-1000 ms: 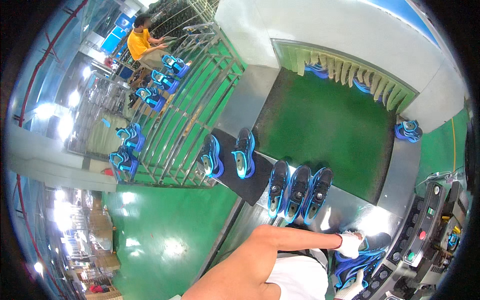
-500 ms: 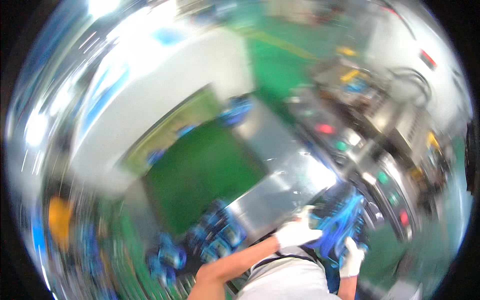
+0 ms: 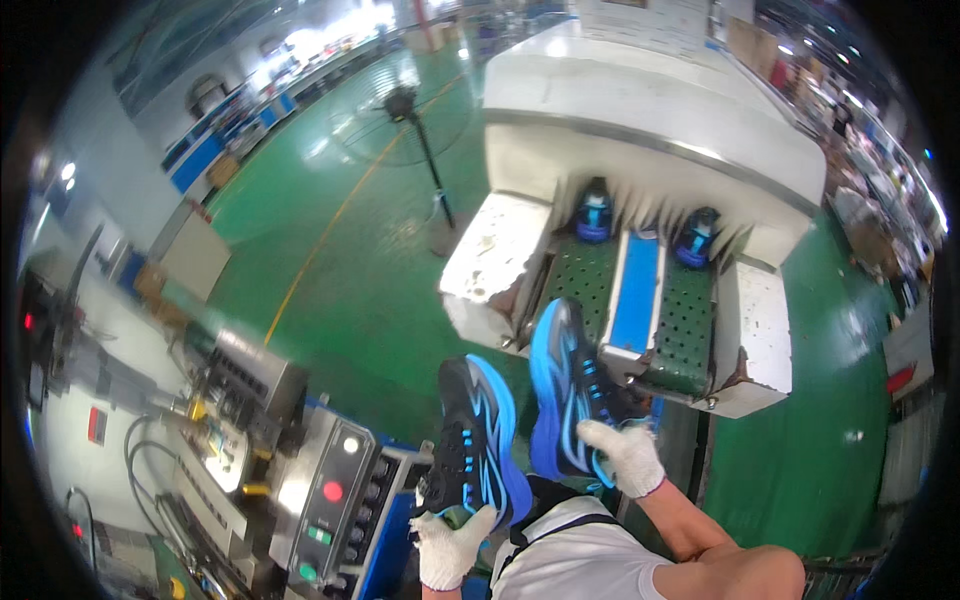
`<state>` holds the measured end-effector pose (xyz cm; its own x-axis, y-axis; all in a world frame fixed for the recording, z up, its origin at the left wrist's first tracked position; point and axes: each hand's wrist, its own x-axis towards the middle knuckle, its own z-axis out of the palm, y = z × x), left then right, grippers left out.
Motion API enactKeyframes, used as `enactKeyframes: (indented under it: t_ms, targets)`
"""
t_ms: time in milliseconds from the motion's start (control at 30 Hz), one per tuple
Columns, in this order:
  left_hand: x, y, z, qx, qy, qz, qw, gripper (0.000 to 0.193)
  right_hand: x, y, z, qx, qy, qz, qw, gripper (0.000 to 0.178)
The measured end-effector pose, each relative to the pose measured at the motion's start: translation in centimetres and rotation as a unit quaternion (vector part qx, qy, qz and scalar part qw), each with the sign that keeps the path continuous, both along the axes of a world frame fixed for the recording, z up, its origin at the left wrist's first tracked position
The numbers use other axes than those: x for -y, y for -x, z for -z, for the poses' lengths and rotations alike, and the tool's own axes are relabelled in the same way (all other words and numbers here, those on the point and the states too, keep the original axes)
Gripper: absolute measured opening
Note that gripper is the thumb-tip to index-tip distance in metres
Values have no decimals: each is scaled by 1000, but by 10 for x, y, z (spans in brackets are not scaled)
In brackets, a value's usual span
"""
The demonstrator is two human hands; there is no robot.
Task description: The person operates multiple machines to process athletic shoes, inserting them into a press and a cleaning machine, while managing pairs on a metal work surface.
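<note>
My left hand (image 3: 448,552), in a white knit glove, is closed on the heel end of a black sneaker (image 3: 478,440) with a blue sole. My gloved right hand (image 3: 628,458) grips the heel end of a matching sneaker (image 3: 563,395), its blue-to-purple sole edge turned left. Both sneakers are held side by side in front of me with their toes pointing away. The fingers are partly hidden behind the shoes. Beyond them stands a white machine (image 3: 640,95). At its fringed opening, one sneaker (image 3: 593,214) rests on the left perforated green belt (image 3: 578,285) and another (image 3: 696,240) on the right one.
A blue strip (image 3: 637,285) divides the belts, and worn white side housings (image 3: 496,245) flank them. Close on my left is a control panel (image 3: 325,510) with red and green buttons, beside metal machinery (image 3: 215,450). A standing fan (image 3: 425,155) is on the green floor.
My view has swung from a wide green belt and metal table to the fringed machine. The sneakers, bunched together at my right before, are now held apart, one per hand.
</note>
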<state>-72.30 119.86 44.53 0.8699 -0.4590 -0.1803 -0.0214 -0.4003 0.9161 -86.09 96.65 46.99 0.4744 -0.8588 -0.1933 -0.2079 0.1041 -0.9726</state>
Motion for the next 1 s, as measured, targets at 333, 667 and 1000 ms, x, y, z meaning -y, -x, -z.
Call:
enactKeyframes:
  t_ms: [333,667,1000]
  targets:
    - [208,-72,-9,191,-108,252,942,78,89,48,40,-278,162,181,929,78]
    - [270,-93,82,336,-63,237,909,31,174,-26,63,-172,364,59,914,55]
    - [-177,61,122,-44,-254,-292,921,51,-119,-184,120,-30,-20,-688,725,58]
